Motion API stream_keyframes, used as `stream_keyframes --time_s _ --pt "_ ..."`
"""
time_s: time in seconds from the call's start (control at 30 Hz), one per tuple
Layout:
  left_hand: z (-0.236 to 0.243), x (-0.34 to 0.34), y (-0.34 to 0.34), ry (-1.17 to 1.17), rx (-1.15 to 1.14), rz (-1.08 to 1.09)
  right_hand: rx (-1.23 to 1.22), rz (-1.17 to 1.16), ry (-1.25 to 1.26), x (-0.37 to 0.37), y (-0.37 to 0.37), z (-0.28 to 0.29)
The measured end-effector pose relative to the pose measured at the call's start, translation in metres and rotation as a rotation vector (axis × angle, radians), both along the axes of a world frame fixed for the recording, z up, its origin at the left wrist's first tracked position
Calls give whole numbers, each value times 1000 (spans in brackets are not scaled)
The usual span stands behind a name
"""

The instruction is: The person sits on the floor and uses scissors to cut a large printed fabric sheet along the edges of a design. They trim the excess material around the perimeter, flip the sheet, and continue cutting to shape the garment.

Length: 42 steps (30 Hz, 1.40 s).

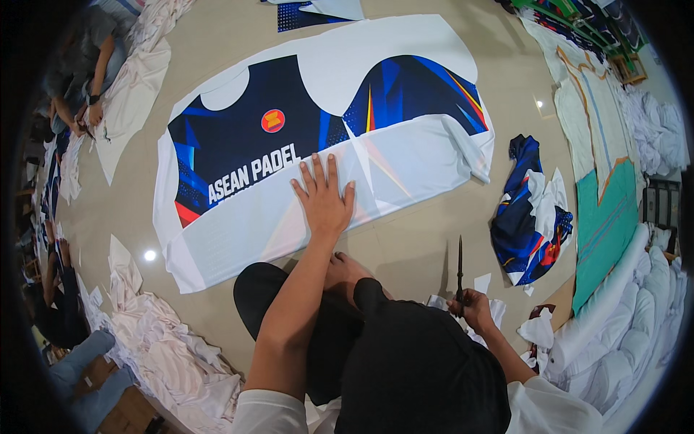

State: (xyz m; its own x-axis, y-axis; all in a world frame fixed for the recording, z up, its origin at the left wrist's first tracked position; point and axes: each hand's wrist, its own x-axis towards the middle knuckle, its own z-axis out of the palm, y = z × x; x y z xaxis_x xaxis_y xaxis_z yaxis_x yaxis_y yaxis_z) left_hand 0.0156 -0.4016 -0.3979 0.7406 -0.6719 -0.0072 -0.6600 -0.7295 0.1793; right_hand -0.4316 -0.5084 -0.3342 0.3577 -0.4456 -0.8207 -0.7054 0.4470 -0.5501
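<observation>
A large piece of printed sports-shirt fabric (282, 94), navy with blue, red and yellow accents, is spread on the floor in front of me. Its near part is folded over, so the pale underside (246, 235) faces up. My left hand (324, 199) presses flat on this fold with fingers spread. Off to the right of the cloth, my right hand (473, 309) grips dark scissors (460, 264) by the handles. Their blades point away from me and look closed, above the floor and apart from the fabric. My bare foot (345, 275) is near the cloth's front edge.
Crumpled printed scraps (531, 217) lie at the right, beside a green cloth (607, 224) and rolls of white fabric (625, 325). Pale cloth heaps (159, 333) are at the left, where another person (97, 65) sits. A blue printed piece (296, 16) lies at the far edge.
</observation>
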Motion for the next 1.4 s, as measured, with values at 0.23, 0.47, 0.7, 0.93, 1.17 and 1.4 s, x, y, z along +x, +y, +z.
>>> stream_keyframes --time_s 0.23,0.47,0.7,0.93,1.17,1.4 --pt "1 -3 -5 0 23 10 118 -45 -66 75 -4 26" --pt "-2 0 -3 33 -34 37 200 171 -166 119 25 -11" --pt "-6 3 8 20 -23 121 265 152 -153 158 25 -13" --pt "-5 1 6 16 -12 111 233 106 -199 171 28 -24" --pt "-6 1 7 2 20 107 258 72 -230 178 25 -29" --pt "-4 0 6 17 36 115 255 56 -216 180 27 -31"
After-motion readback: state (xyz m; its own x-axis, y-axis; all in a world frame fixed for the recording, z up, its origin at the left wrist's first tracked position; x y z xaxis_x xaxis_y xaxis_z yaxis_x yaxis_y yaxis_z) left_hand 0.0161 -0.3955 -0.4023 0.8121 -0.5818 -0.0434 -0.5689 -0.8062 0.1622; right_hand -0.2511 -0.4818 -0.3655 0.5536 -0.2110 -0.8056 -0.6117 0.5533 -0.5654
